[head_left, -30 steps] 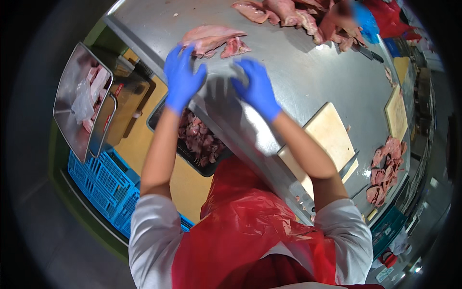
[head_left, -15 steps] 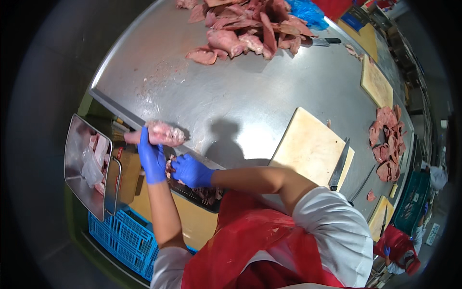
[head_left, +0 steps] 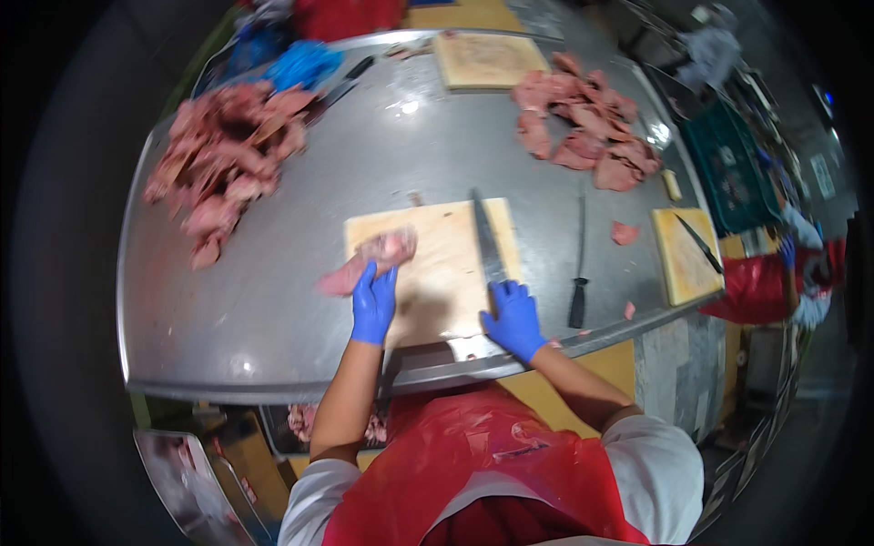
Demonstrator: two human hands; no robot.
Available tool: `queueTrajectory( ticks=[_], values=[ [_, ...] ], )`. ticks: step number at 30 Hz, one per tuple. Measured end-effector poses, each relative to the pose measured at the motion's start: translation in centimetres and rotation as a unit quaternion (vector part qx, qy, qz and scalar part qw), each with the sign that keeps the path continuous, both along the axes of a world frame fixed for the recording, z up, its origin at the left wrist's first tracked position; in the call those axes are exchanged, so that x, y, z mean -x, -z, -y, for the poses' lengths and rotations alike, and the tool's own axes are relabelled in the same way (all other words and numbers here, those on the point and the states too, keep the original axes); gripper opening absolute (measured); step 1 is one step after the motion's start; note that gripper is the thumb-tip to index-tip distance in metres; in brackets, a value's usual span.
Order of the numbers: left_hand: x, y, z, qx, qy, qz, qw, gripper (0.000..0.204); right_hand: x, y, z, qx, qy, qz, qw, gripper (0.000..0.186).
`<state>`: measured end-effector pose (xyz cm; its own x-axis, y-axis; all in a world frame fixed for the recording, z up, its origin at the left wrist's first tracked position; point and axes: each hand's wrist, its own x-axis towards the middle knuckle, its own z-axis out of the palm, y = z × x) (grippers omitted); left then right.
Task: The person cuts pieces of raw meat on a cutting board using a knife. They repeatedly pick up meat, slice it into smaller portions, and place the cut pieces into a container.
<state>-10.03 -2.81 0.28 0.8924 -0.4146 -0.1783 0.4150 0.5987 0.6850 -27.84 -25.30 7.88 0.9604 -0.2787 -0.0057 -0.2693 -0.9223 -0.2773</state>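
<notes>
My left hand [head_left: 374, 302], in a blue glove, grips a pink, tongue-like piece of meat [head_left: 350, 273] over the left part of a pale cutting board [head_left: 428, 314]. The meat's far end is pale, lumpy and blurred. On the board's right side lies a long-bladed knife [head_left: 484, 238], pointing away from me. My right hand [head_left: 515, 318], gloved alike, has its fingers closed over the knife's handle, which they hide.
A meat pile [head_left: 228, 155] lies far left by a blue bag [head_left: 305, 65]; flat meat pieces [head_left: 583, 123] lie far right. A sharpening steel [head_left: 580, 273] and another board [head_left: 685, 273] with a knife lie to the right. A co-worker's red apron [head_left: 746, 287] shows beyond.
My view has swung right. My left hand has brought the meat from the table's left edge onto the board. My right hand has left the scraps below the edge and closed on the knife.
</notes>
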Motion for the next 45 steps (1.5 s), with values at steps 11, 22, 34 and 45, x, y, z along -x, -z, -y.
queueTrajectory(
  ticks=[11,22,34,45],
  values=[
    [9.9,-6.6,-4.5,-0.492,0.247,0.202,0.81,0.053,2.7,4.2,6.2,-0.339,0.158,0.065,0.925,0.059],
    [4.1,-2.6,5.8,-0.588,0.042,0.573,0.57,0.068,3.0,2.8,2.7,-0.407,0.202,0.076,0.887,0.023],
    [4.0,-1.1,4.9,-0.597,0.089,0.531,0.595,0.022,4.3,-0.7,-2.5,-0.126,0.029,-0.063,0.99,0.022],
    [2.7,-1.8,4.3,-0.494,0.108,0.413,0.757,0.021,-5.4,3.2,-1.6,-0.176,0.008,-0.09,0.98,0.021]
  ],
)
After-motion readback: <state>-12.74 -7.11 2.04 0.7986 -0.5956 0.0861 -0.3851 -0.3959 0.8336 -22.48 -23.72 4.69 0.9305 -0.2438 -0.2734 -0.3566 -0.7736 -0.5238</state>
